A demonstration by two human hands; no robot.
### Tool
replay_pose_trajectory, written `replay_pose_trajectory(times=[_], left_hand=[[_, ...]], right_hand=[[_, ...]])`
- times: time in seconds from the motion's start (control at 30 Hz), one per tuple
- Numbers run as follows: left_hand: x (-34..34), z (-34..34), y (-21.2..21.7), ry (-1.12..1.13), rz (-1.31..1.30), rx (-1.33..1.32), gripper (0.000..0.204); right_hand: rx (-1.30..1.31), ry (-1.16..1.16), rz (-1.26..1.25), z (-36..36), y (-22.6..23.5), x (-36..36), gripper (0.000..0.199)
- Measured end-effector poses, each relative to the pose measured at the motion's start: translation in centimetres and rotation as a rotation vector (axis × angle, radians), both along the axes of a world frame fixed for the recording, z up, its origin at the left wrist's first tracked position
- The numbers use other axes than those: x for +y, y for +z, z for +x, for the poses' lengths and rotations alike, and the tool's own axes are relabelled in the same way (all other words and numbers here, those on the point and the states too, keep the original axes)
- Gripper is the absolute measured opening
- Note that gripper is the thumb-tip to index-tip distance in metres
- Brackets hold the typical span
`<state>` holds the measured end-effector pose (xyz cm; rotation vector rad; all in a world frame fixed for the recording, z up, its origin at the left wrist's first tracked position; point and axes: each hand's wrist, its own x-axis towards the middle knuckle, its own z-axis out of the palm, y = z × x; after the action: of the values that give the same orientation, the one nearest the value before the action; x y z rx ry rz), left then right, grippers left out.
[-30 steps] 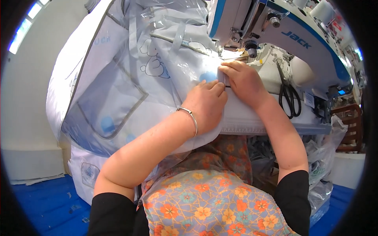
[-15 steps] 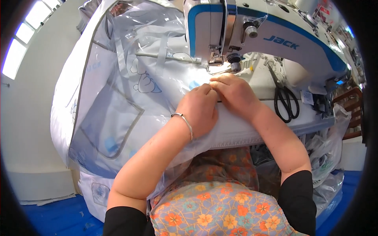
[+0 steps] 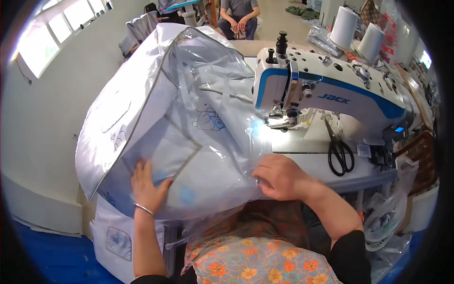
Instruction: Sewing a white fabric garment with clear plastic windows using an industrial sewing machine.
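Observation:
A large white fabric cover (image 3: 109,118) with grey piping, bear drawings and a see-through plastic layer (image 3: 222,151) spreads over the left part of the sewing table. My left hand (image 3: 149,187) lies on it at the near left, fingers spread. At its near right edge my right hand (image 3: 279,177) has its fingers curled round the border of the cover; the fingertips are partly hidden. A white and blue sewing machine (image 3: 326,90) stands just beyond my right hand. Its lit needle area (image 3: 283,128) is right of the cover's edge.
Black-handled scissors (image 3: 340,156) lie on the table (image 3: 302,163) right of the needle. Two white thread cones (image 3: 344,27) stand behind the machine. Plastic bags (image 3: 388,208) hang at the right. Further back sits another person (image 3: 239,19). A white wall (image 3: 42,142) rises at the left.
Both hands have left the needle area. My left hand has moved left onto the cover and spread; my right has come nearer. The cover's edge has shifted away from the needle, and the view has tilted up.

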<state>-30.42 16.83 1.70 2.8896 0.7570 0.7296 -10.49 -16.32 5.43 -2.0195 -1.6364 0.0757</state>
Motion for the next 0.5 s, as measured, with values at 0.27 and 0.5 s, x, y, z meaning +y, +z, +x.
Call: replay_pose_trajectory(times=[0.27,0.5], left_hand=[[5.4,1.2,-1.5,-0.214,0.017,-0.027,0.034],[9.1,4.2,-0.2,-0.173,0.169,0.096,0.014]], right_hand=[[0.026,0.373,-0.957,-5.0,4.0,11.2,0.040],[-0.077,0.284,-0.155,-8.9,6.3,9.8,0.012]])
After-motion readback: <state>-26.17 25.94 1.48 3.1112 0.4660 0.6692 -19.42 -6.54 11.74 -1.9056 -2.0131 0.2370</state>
